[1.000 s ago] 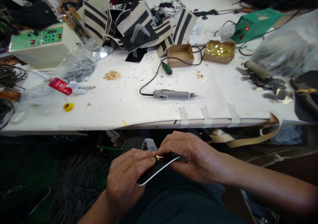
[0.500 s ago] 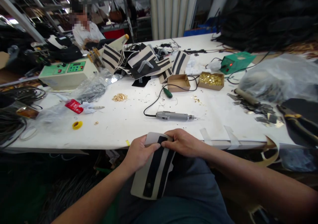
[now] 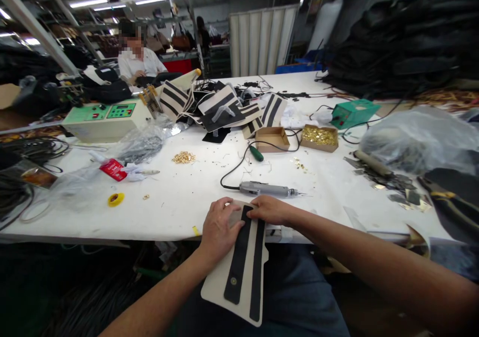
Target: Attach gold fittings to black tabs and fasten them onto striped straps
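Observation:
A cream panel with two black stripes [image 3: 251, 272] slants from the table's front edge down over my lap, with a small round metal stud [image 3: 233, 280] near the lower end of one stripe. My left hand [image 3: 221, 227] grips its upper left side, the thumb pressing on a black stripe and the fingers bent at the edge. With thumb and fingers, my right hand [image 3: 270, 210] pinches the top edge; some of its fingertips are hidden behind the panel. Just beyond my hands lies a grey electric screwdriver [image 3: 267, 189], its bit pointing right.
Behind the screwdriver are a green-handled tool [image 3: 256, 153], an empty carton [image 3: 272, 139] and a box of brass pieces [image 3: 319, 137]. Striped panels [image 3: 220, 105] pile up farther back. Yellow tape [image 3: 116, 199] and a red bottle [image 3: 113, 169] lie left. A person [image 3: 140, 63] sits across the table.
The panel has come up against the table edge and turned more upright. My left fingers have shifted from around its side to its upper face. The camera view has tilted up slightly.

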Action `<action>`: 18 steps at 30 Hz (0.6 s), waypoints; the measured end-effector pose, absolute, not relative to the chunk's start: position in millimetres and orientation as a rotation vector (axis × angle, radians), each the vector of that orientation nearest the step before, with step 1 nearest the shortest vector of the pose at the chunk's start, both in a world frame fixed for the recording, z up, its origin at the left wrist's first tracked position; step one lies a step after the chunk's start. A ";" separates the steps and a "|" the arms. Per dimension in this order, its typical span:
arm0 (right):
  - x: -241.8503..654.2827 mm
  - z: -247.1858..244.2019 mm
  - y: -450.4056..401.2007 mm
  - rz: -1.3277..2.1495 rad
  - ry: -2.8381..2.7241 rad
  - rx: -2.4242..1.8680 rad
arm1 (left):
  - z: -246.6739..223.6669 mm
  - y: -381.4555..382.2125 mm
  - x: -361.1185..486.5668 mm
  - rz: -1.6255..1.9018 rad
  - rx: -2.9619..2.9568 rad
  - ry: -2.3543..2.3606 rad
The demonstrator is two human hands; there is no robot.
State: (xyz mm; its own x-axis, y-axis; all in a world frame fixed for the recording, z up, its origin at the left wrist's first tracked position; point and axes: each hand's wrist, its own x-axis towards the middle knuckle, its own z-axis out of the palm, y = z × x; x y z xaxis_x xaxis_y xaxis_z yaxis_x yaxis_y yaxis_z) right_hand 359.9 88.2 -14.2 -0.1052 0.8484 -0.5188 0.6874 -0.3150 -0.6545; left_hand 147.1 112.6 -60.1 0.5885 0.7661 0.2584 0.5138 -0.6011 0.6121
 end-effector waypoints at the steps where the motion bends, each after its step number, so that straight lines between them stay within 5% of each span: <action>1: 358.6 -13.9 89.2 1.373 -1.752 -1.990 | -61.6 113.7 147.3 0.692 2.378 0.989; 11: 345.1 -12.9 84.6 1.101 -1.880 -2.123 | -62.0 116.0 152.4 0.647 2.294 1.034; 18: 361.9 -58.9 98.6 0.986 -1.877 -1.923 | -71.9 126.1 160.2 0.554 2.167 1.117</action>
State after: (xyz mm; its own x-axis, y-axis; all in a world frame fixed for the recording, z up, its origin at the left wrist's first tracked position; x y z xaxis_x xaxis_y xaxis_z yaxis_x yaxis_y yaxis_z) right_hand 361.9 98.6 -58.9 -0.0760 0.9589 -0.2732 0.7694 -0.1179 -0.6278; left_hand 160.2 126.1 -71.9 0.5523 0.8300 0.0785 0.5647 -0.4417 0.6971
